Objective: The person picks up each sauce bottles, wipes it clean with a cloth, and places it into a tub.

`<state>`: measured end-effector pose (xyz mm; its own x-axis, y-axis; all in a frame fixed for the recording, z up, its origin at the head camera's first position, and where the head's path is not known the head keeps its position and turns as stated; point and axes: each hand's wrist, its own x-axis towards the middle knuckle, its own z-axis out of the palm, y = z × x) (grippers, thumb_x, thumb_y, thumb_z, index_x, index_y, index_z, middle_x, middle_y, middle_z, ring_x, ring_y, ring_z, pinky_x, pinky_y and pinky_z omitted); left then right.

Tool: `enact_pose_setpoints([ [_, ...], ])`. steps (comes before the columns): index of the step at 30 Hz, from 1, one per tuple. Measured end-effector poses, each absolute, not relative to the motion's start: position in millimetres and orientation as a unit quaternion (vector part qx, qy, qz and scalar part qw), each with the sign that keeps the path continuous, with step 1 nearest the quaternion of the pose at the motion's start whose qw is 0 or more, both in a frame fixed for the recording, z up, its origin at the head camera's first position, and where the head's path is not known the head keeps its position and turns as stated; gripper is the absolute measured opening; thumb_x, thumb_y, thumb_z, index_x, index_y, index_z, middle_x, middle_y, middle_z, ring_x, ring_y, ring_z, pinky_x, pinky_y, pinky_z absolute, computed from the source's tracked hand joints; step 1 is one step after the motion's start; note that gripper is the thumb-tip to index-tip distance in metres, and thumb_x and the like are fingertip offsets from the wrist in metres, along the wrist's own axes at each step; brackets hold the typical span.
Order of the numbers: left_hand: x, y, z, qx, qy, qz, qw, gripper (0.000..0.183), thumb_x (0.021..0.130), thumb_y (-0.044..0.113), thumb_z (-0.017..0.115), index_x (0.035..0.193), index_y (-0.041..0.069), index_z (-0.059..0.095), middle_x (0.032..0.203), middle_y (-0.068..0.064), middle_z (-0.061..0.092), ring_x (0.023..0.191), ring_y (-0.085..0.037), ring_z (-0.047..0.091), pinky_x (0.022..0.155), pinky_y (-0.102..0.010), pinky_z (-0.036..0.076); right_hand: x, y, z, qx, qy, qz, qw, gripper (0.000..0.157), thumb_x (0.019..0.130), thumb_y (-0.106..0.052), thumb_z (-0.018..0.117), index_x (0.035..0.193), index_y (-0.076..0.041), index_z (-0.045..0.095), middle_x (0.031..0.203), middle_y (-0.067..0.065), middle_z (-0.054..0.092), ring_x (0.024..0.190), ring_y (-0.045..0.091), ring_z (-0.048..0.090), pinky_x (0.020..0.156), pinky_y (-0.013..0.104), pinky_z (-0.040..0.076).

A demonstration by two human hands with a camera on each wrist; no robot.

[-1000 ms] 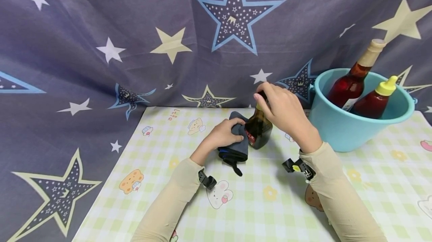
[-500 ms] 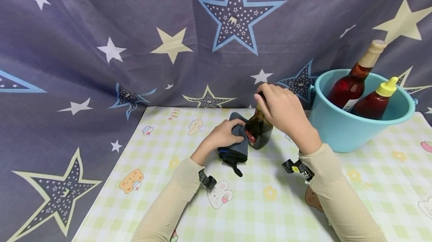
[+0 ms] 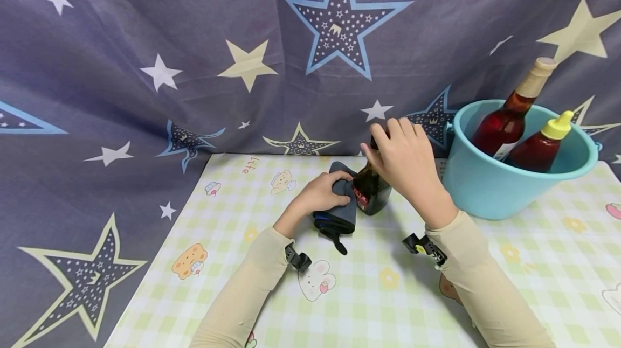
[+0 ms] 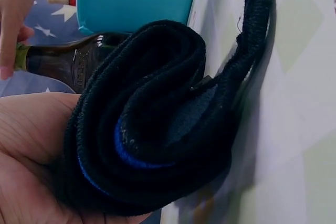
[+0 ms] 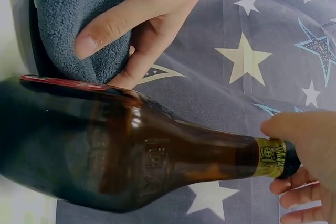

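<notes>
A dark glass bottle point(image 3: 372, 190) with a yellow neck band stands upright on the table. My right hand point(image 3: 406, 162) is at its top. In the right wrist view, the thumb and fingertips point(image 5: 275, 124) sit on either side of the black cap point(image 5: 291, 160) and neck band. My left hand point(image 3: 321, 193) grips a folded grey-blue towel point(image 3: 337, 209) with dark edging, thumb on the near face. The towel is right beside the bottle's labelled side. In the left wrist view its rolled layers and a hanging loop point(image 4: 257, 17) show, and it covers the bottle's lower part.
A light blue bucket point(image 3: 490, 192) stands at the right rear. Inside lean a red glass bottle point(image 3: 499, 127) with a tan-wrapped neck and a squeeze bottle point(image 3: 533, 148) with a yellow nozzle. A star-print curtain point(image 3: 204, 14) hangs behind the checked tablecloth point(image 3: 359, 294).
My right hand has turned slightly at the bottle's top, its thumb shifting left and fingers spreading, so more of the dark cap shows. The left hand, towel and bottle stay put.
</notes>
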<state>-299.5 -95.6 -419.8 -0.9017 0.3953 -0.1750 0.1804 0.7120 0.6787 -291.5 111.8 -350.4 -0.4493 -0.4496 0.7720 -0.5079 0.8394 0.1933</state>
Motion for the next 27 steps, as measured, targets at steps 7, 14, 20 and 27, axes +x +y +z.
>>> enact_pose_setpoints([
  [7,-302.0,-97.0,-421.8,0.162,0.911,0.348,0.150,0.049,0.097,0.023,0.071,0.143,0.022,0.058,0.146,-0.016,0.052,0.119,-0.032,0.056,0.097,-0.046,0.046,-291.7,111.8,-351.2,0.273,-0.855,0.041,0.440,0.030,0.100,-0.031,0.066,0.101,-0.002,0.059,0.082,0.016,0.058,0.072,0.036,0.053,0.064,0.045,0.039],
  [14,-303.1,-106.0,-409.4,0.166,0.898,0.389,0.121,0.047,0.095,0.019,0.072,0.141,0.020,0.060,0.141,-0.015,0.058,0.105,-0.029,0.060,0.087,-0.039,0.048,-292.9,113.9,-349.5,0.282,-0.862,0.065,0.417,0.031,0.099,-0.031,0.067,0.106,-0.001,0.062,0.078,0.016,0.061,0.067,0.035,0.055,0.064,0.045,0.044],
  [20,-299.0,-116.8,-383.8,0.156,0.853,0.493,0.070,0.047,0.095,0.016,0.072,0.140,0.023,0.060,0.145,-0.011,0.054,0.109,-0.030,0.061,0.087,-0.039,0.050,-293.8,116.5,-348.1,0.300,-0.868,0.094,0.385,0.031,0.099,-0.028,0.069,0.105,0.001,0.060,0.072,0.013,0.054,0.063,0.033,0.050,0.060,0.042,0.043],
  [27,-290.1,-109.3,-369.4,0.183,0.790,0.585,0.033,0.049,0.096,0.017,0.072,0.142,0.029,0.058,0.150,-0.003,0.049,0.116,-0.028,0.060,0.089,-0.039,0.052,-293.8,119.6,-348.5,0.307,-0.868,0.105,0.376,0.030,0.098,-0.028,0.070,0.100,-0.002,0.057,0.070,0.010,0.049,0.062,0.031,0.047,0.058,0.039,0.039],
])
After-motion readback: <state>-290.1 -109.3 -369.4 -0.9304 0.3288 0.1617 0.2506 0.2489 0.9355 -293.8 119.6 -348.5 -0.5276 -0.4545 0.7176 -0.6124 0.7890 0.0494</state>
